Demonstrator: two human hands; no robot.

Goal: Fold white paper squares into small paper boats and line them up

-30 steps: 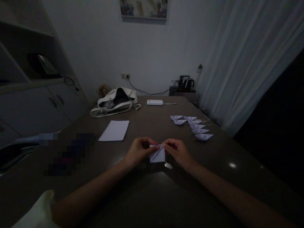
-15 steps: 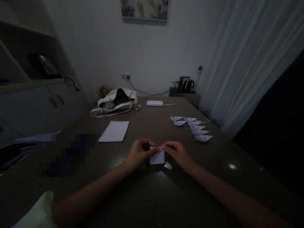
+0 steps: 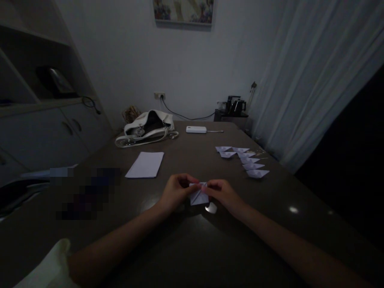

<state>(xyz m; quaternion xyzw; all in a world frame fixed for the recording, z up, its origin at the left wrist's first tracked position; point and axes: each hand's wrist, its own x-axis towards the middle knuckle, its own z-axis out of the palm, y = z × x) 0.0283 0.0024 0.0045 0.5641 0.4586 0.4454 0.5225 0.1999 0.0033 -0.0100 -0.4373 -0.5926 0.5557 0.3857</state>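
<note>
A small folded sheet of white paper (image 3: pixel 199 198), roughly square with a diagonal crease, is between my hands, just above the dark table. My left hand (image 3: pixel 178 190) pinches its upper left part with thumb and fingers. From the other side, my right hand (image 3: pixel 223 193) has thumb and fingertips closed on the upper right part. Fingers of both hands cover the paper's top edge. Several folded paper boats (image 3: pixel 258 173) stand to the right, beyond my right hand. A stack of white paper (image 3: pixel 145 165) lies to the left, beyond my left hand.
The brown table (image 3: pixel 192 248) has a white handbag (image 3: pixel 150 128) at its far left and a white power strip (image 3: pixel 196 129) with a cord at the far edge. A blurred-out patch (image 3: pixel 90 196) covers something at left. A sheer curtain (image 3: pixel 294 72) hangs at right.
My right thumb has moved left and down onto the paper's face, near my left thumb. The paper's upper right part now looks more folded. Both hands stay in nearly the same place.
</note>
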